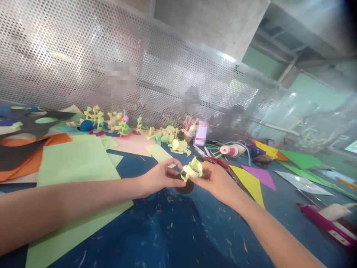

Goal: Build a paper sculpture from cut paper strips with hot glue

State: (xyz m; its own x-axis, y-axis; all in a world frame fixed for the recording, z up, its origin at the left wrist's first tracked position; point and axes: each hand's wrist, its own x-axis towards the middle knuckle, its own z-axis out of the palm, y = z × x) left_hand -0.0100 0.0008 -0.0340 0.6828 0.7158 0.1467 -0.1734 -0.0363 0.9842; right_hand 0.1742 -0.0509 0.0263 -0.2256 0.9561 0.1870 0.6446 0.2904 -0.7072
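Note:
Between my two hands is a small pale yellow curled-paper figure [195, 168], with loops bent round a narrow stem. Thumb and fingers of my left hand [160, 178] close on its lower left side. My right hand [216, 180] has its fingers closed on the figure's right side; some of its fingertips are hidden behind the paper. A dark round disc [185, 187] shows just under the figure, and I cannot tell whether it is joined to it. Light green paper sheets [75, 160] lie beneath and beyond my left forearm.
Several similar paper figures [122, 124] stand along the mesh panel [83, 56]. Red-handled scissors [219, 162] and a white bottle [232, 150] lie beyond my right hand. A purple glue gun [325, 223] rests at the right on the blue table [156, 238].

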